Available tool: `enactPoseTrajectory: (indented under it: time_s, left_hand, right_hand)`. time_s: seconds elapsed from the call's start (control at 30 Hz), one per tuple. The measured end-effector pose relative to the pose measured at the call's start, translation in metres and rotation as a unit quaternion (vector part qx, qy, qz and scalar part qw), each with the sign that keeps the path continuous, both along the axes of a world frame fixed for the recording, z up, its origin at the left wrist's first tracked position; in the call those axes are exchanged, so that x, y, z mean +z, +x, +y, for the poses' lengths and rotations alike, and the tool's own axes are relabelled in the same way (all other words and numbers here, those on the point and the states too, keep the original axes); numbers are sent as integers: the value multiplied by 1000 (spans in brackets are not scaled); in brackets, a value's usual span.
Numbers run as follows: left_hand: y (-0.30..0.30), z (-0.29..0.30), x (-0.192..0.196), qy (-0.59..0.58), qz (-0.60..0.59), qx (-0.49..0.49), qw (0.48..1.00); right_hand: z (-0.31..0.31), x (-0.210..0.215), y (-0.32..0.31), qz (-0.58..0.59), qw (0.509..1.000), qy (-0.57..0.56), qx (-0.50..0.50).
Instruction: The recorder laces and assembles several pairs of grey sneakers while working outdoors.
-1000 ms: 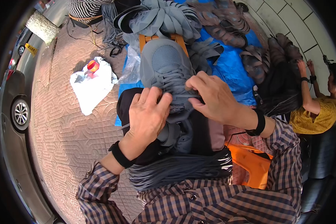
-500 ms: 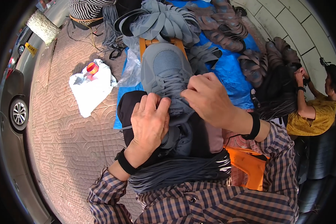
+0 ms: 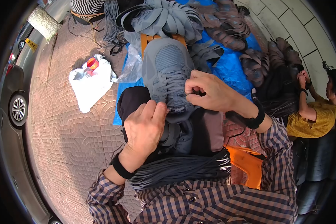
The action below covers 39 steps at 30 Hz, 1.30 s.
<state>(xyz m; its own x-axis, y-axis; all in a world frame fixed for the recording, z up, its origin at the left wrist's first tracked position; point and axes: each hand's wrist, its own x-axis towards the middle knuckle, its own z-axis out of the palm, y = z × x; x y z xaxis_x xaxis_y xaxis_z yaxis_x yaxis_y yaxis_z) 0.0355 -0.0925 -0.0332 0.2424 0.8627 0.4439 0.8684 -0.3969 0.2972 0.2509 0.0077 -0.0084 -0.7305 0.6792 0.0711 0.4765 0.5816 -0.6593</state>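
Observation:
A grey mesh shoe upper [image 3: 166, 67] rests on my lap, toe pointing away from me. My left hand [image 3: 145, 125] clamps its near end, fingers curled over the tongue and heel edge. My right hand [image 3: 209, 91] pinches a grey lace at the eyelets on the upper's right side. A thick bundle of dark laces [image 3: 179, 170] lies across my lap just below both hands.
Piles of grey and brown shoe uppers [image 3: 216, 26] lie on a blue tarp [image 3: 231, 71] ahead. A white plastic bag [image 3: 91, 84] with a red object sits on the paved ground at left. A person in a yellow shirt [image 3: 313, 115] sits at right. An orange stool [image 3: 246, 164] is beside me. A car [image 3: 11, 108] stands far left.
My left hand has slid along the near end of the upper. My right hand has shifted on the laces and drawn the lace toward the right.

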Motion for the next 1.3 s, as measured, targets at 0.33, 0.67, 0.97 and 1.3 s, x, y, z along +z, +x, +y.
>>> enactPoseTrajectory:
  time_s: [0.33,0.67,0.97,1.3]
  left_hand:
    - [-55,26,-1,-531,-464,59,707]
    - [-4,22,-5,-47,-132,-15,990]
    - [-21,38,-8,-305,-286,-3,908]
    - [-74,13,17,-428,-571,-37,699]
  right_hand:
    - [-29,-22,-9,44,965,238,-100]
    - [-42,-10,22,-3,990,104,-100]
    - [-27,10,39,-74,941,328,-36]
    - [-8,2,29,203,943,-151,-215]
